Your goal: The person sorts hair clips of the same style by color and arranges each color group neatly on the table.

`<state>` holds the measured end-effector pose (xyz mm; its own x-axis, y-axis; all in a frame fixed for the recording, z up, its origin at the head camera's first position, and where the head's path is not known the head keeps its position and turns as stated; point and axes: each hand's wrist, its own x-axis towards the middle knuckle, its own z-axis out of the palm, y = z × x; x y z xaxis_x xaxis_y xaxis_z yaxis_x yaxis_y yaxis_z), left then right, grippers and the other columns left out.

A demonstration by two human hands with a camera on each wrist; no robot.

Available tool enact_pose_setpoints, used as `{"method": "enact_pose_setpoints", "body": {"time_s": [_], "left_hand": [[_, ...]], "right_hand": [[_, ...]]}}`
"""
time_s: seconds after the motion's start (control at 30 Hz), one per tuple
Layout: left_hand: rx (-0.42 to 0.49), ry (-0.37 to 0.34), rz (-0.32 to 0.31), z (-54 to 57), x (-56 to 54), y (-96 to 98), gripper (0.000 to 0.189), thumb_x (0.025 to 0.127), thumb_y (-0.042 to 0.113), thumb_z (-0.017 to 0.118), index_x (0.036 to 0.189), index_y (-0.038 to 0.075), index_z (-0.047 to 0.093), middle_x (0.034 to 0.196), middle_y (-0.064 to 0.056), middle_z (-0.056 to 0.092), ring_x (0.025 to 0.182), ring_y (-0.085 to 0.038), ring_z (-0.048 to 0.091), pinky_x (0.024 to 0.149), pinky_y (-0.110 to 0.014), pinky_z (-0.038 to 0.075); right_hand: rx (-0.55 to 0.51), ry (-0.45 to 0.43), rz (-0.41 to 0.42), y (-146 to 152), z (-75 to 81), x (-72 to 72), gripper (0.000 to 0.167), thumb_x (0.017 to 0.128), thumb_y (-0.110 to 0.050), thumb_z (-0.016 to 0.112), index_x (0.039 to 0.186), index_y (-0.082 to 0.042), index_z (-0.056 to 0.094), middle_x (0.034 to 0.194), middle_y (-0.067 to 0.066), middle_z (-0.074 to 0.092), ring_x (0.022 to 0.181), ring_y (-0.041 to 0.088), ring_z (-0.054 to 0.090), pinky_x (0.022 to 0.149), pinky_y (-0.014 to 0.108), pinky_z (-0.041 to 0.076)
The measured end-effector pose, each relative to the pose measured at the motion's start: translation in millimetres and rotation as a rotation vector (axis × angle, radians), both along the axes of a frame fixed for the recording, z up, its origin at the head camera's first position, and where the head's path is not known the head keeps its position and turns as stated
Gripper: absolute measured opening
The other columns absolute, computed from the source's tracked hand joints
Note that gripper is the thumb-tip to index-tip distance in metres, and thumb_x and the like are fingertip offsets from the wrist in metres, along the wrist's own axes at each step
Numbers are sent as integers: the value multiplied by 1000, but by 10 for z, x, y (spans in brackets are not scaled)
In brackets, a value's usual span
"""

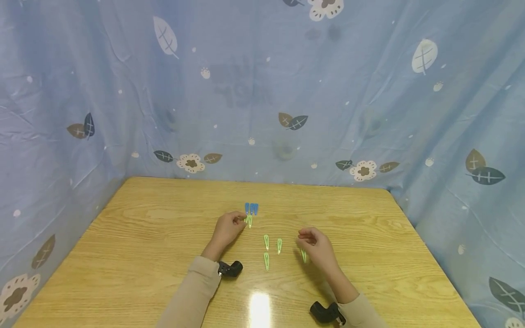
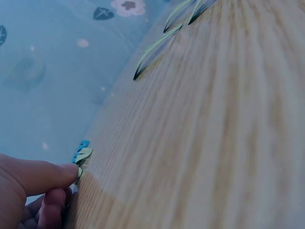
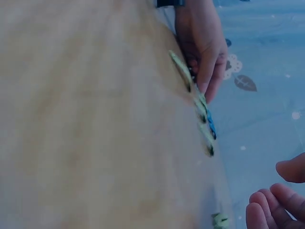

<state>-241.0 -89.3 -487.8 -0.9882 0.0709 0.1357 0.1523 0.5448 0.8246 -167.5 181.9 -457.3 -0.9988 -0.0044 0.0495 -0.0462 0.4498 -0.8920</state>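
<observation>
My left hand [image 1: 229,229] pinches a green snap hair clip [image 2: 79,172] between thumb and forefinger, low over the table. Right beside it lies another green clip [image 1: 250,222], just below a row of three blue hair clips [image 1: 252,208]. My right hand [image 1: 321,250] is held above the table with thumb and fingers apart and nothing between them, as the right wrist view shows. Partly behind its fingertips in the head view lies a green hair clip [image 1: 304,256].
Between the hands, three more green clips lie on the wooden table [image 1: 164,255]: an upper one [image 1: 266,242], a lower one [image 1: 266,261] and one to the right [image 1: 279,246]. A blue patterned curtain [image 1: 246,91] hangs behind the table and along both sides.
</observation>
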Motion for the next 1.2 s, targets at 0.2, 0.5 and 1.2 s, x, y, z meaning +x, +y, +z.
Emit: {"method": "enact_pose_setpoints", "body": {"time_s": [0.2,0.5,1.2], "left_hand": [[-9,0,-3,-4,9,-1,22,83,9,69,104,4,71,78,-3,63,67,-11,53,61,-26,45],[-2,-1,8,7,19,-7,22,84,9,69,105,4,71,79,-4,62,68,-12,52,59,-25,44],[-11,15,5,-3,16,22,21,83,9,69,104,5,71,77,-4,62,68,-12,51,60,-26,43]], "right_hand": [[6,8,-20,110,-97,127,28,87,-10,67,112,2,61,107,12,65,97,21,62,86,30,52],[74,-5,-77,109,-181,160,25,84,-8,69,107,1,64,98,9,67,88,16,61,73,19,49],[236,73,-56,81,-212,186,22,78,5,63,99,2,67,85,5,63,77,12,58,65,20,50]]}}
